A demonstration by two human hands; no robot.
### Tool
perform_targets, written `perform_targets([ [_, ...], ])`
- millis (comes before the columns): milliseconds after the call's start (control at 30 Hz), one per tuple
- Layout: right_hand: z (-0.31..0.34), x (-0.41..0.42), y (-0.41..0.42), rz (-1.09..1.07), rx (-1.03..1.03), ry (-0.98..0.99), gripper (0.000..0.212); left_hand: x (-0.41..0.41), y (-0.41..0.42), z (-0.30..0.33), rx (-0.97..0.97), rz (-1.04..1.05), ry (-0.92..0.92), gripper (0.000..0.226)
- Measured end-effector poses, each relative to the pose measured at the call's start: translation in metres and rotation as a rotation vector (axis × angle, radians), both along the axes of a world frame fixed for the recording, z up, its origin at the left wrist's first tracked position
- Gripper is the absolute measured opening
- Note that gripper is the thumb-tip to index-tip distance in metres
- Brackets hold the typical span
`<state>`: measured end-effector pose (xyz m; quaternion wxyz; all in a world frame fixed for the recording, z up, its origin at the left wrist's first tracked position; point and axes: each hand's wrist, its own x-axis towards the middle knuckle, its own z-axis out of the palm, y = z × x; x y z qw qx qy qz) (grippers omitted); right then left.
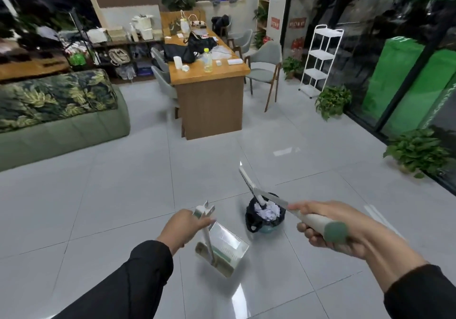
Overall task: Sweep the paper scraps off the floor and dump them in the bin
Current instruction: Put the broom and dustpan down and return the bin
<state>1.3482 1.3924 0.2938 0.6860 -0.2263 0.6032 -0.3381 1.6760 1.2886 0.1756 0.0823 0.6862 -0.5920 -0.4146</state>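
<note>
The left hand (183,227) grips the dustpan (222,250) handle, pan hanging just beside the bin (265,216). The right hand (328,230) curls round the broom (276,201) handle, whose far end rests among the paper scraps (267,212) inside the bin

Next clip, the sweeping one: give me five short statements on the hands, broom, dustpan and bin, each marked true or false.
1. The left hand holds the dustpan by its upright handle. True.
2. The right hand is empty. False: it grips the broom handle.
3. The bin has a black bag liner. True.
4. The bin is empty. False: white paper scraps lie inside.
5. The bin stands on the wooden desk. False: it stands on the tiled floor.
</note>
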Motion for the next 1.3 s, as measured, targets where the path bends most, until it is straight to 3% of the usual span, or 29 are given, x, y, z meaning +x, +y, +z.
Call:
perform_targets([
  [167,0.024,0.035,-0.061,0.166,-0.088,0.004,0.021,0.012,-0.013,0.022,-0.178,-0.302,-0.322,0.031],
  [333,0.020,0.105,-0.128,0.330,-0.167,0.057,0.033,0.011,-0.041,0.035,-0.257,-0.370,-0.414,0.026],
  [500,0.007,0.145,-0.173,0.503,-0.284,-0.081,0.073,0.010,-0.074,0.034,-0.217,-0.306,-0.426,0.038],
  [533,0.002,0.149,-0.181,0.524,-0.346,-0.046,0.069,0.012,-0.080,0.033,-0.203,-0.292,-0.431,0.040],
  [633,-0.021,0.151,-0.220,0.561,-0.665,0.430,0.041,0.014,-0.101,0.031,-0.182,-0.289,-0.451,0.046],
  [700,-0.034,0.152,-0.250,0.566,-0.756,0.574,0.058,0.008,-0.118,0.029,-0.151,-0.279,-0.447,0.050],
  [767,-0.044,0.161,-0.259,0.466,-0.789,0.478,0.056,0.002,-0.126,0.032,-0.138,-0.269,-0.435,0.052],
  [833,-0.059,0.169,-0.291,0.268,-0.728,0.240,0.049,-0.011,-0.158,0.030,-0.137,-0.257,-0.454,0.050],
  [967,-0.067,0.176,-0.318,-0.060,-0.704,0.206,0.066,-0.029,-0.190,0.032,-0.159,-0.267,-0.485,0.040],
  [1167,-0.062,0.169,-0.380,-0.199,-0.618,0.152,0.042,-0.043,-0.247,0.017,-0.181,-0.254,-0.555,0.034],
  [1300,-0.072,0.165,-0.425,-0.280,-0.595,0.120,0.059,-0.059,-0.294,0.004,-0.178,-0.251,-0.551,0.040],
])
